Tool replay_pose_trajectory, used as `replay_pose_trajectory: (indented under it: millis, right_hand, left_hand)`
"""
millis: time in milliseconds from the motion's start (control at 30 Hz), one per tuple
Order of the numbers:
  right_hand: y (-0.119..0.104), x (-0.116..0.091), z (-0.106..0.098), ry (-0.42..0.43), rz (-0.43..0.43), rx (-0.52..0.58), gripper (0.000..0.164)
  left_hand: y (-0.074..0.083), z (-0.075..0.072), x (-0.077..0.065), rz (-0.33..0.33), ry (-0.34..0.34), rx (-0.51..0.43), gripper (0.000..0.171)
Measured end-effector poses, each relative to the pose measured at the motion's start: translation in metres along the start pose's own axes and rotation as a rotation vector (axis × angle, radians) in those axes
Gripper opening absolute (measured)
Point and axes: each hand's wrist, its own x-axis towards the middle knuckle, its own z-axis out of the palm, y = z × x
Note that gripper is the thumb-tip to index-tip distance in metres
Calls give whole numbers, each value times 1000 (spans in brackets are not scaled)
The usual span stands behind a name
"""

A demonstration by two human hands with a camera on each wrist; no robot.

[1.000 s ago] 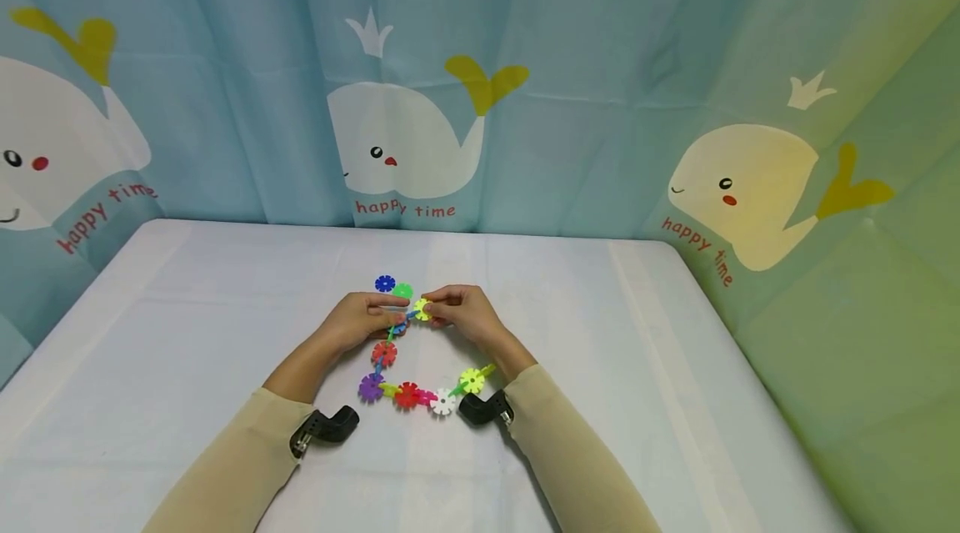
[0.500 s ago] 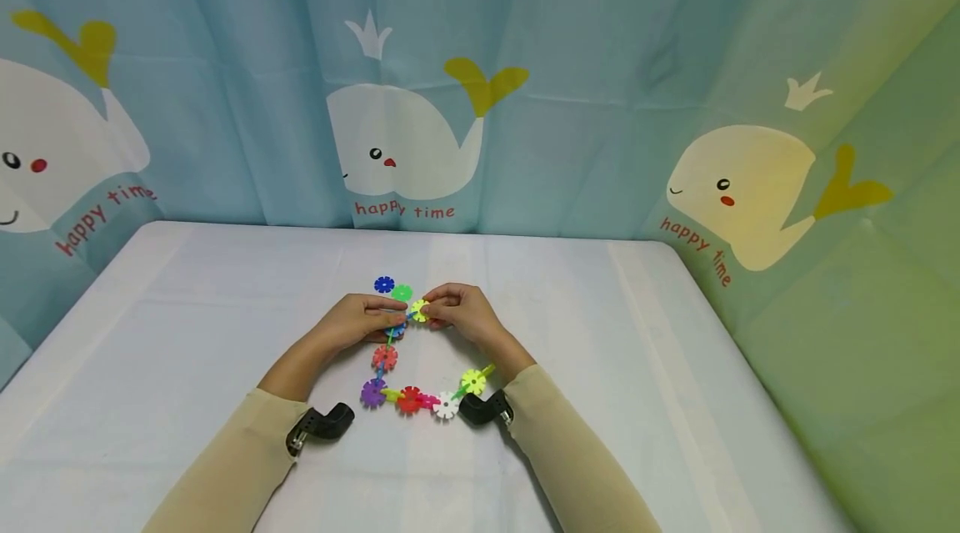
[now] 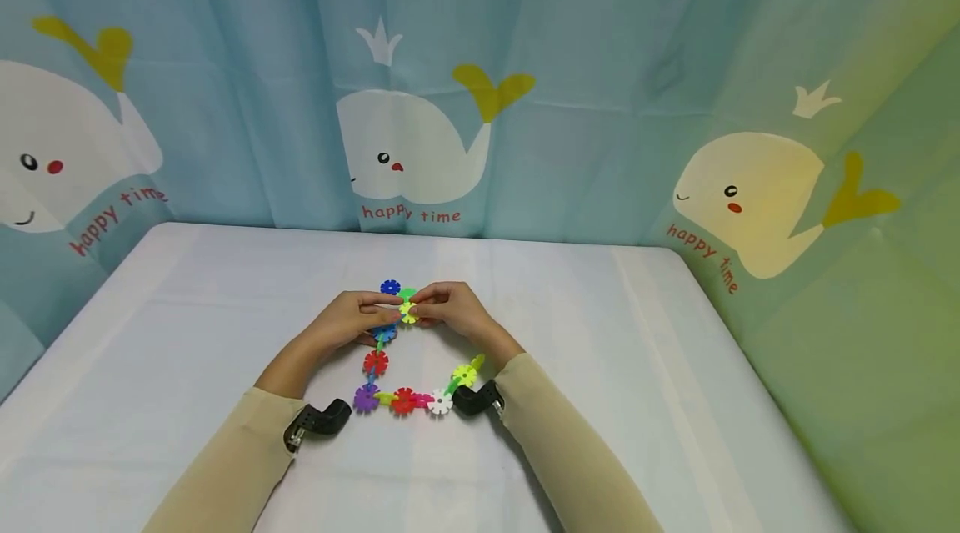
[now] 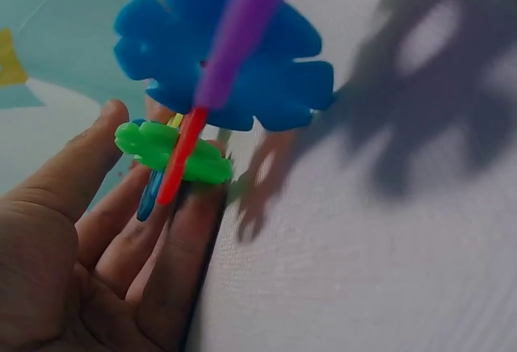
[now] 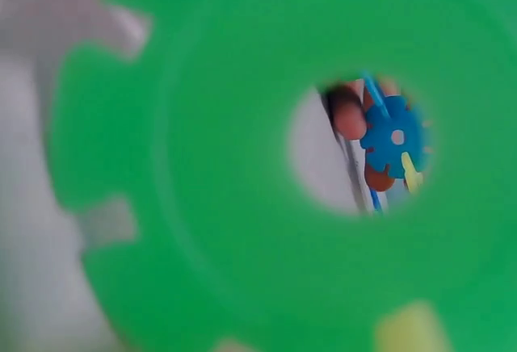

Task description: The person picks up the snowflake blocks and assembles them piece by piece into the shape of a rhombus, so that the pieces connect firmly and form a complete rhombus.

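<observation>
A chain of interlocking snowflake discs lies on the white table, bent into a loop with one side open. Its visible pieces include a purple disc [image 3: 366, 398], a red disc [image 3: 403, 401] and a white disc [image 3: 440, 402]. My left hand [image 3: 352, 320] pinches the chain's far end, near a blue disc [image 3: 385, 334]; a green disc [image 4: 210, 166] sits among its fingers in the left wrist view. Opposite it, my right hand [image 3: 453, 312] pinches a yellow disc [image 3: 408, 313] between thumb and forefinger. Another green disc [image 5: 218, 166] fills most of the right wrist view.
Just beyond the hands lie a dark blue disc [image 3: 390, 287] and a light green disc [image 3: 407, 294]. The chain's other end, with a second yellow disc [image 3: 465, 374], lies by the right wrist's black camera mount [image 3: 476, 398]. A whale-print curtain [image 3: 585, 99] hangs behind the table.
Both hands have shifted slightly left, carrying the pinched yellow disc with them. The near side of the chain has slid a little left and toward me. Both grips stay as they were.
</observation>
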Motion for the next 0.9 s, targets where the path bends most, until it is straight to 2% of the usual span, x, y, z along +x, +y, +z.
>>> replay_pose_trajectory:
  millis: [167, 367, 467, 567, 700, 900]
  right_hand:
    - [-4, 3, -9, -57, -7, -90, 22]
    - [-16, 7, -35, -2, 0, -194, 25]
    - [-20, 12, -42, -2, 5, -250, 26]
    - [-23, 17, -41, -35, 6, -319, 27]
    - [-24, 25, -29, -72, 11, -400, 30]
    - [-22, 31, -15, -59, 23, -473, 32]
  left_hand:
    - [0, -5, 0, 12, -47, 20, 54]
    - [-1, -13, -1, 11, -88, 14, 54]
    - [-1, -17, -3, 18, -102, 17, 55]
    - [-1, -19, -6, 16, -113, 25, 55]
    - [-2, -22, -7, 0, -108, 30, 55]
    - [-4, -22, -8, -1, -102, 10, 55]
